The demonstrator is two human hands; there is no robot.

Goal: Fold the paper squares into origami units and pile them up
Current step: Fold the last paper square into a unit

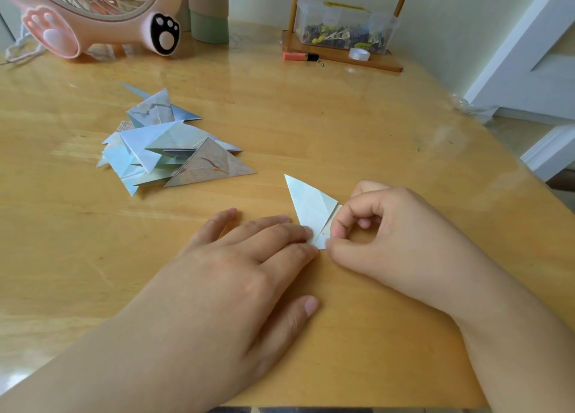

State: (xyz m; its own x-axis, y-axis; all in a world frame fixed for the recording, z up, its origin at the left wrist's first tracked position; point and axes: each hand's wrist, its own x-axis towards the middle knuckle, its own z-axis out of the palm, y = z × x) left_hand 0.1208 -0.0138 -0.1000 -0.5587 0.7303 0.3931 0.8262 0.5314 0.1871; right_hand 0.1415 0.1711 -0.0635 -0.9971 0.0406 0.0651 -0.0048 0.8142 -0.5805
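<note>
- The paper unit (pixel 312 208) lies flat on the tabletop (pixel 342 126) just right of frame centre, squeezed between both hands, its long point aiming toward the upper left.
- Left hand (pixel 249 257) lies flat with straight fingers, fingertips pinning the unit's lower left edge.
- Right hand (pixel 382 238) is curled, thumb and forefinger pinching the small flap on the unit's right side.
- The pile of finished units (pixel 168 148) sits well apart at left of centre, so the left hand looks nearer for the drop-off.
</note>
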